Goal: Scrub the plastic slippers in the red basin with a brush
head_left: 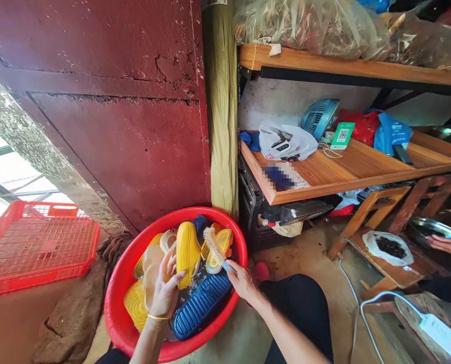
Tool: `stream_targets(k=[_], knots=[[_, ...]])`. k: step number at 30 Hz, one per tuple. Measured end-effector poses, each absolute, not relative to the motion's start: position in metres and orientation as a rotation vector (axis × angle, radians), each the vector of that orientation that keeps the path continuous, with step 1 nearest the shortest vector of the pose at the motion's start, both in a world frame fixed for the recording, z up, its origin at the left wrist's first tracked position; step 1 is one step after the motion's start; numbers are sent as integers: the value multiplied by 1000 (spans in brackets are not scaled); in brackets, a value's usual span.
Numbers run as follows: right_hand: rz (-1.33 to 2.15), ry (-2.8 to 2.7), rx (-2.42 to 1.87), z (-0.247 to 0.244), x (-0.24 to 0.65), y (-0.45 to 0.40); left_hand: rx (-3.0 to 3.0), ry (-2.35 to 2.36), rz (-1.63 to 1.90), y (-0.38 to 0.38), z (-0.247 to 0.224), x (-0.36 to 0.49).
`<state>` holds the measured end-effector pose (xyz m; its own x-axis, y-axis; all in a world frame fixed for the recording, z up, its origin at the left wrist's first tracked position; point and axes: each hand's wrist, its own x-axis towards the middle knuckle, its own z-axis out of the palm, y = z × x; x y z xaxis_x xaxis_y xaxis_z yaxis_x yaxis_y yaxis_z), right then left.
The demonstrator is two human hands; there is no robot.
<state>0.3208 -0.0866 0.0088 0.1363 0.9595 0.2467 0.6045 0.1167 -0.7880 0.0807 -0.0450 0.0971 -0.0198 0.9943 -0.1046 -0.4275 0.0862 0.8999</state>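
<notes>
My left hand (165,289), with a yellow bangle at the wrist, grips the near end of a yellow rubber slipper (188,250), tilted up over a red basin (113,323). In my right hand (242,280) is the blue handle of a scrubbing brush (213,243). The brush's pale bristles are apart from the held slipper, above another yellow slipper (225,239). A dark blue ridged slipper (202,306) lies sole up below both hands, in water. Beige slippers (153,260) and a yellow sole (135,305) sit at the basin's left side.
A red crate (39,247) stands left, beside brown sacking (68,321). Behind is a maroon door (122,146). To the right, a wooden shelf (365,169) holds a fan and bags. Another person's hand (448,244) holds a metal bowl near a stool. A power strip (443,331) lies lower right.
</notes>
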Motion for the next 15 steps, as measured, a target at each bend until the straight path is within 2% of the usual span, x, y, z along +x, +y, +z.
stream_targets(k=[8,12,15], knots=[[458,-1580,-1601,6,318,-92,1197,1058,1485,-17,123,73],[503,-1566,-1580,13,318,-91,1051,1050,1470,-8,117,79],[515,-1460,-1639,15,316,-89,859,1017,1288,4,103,88]])
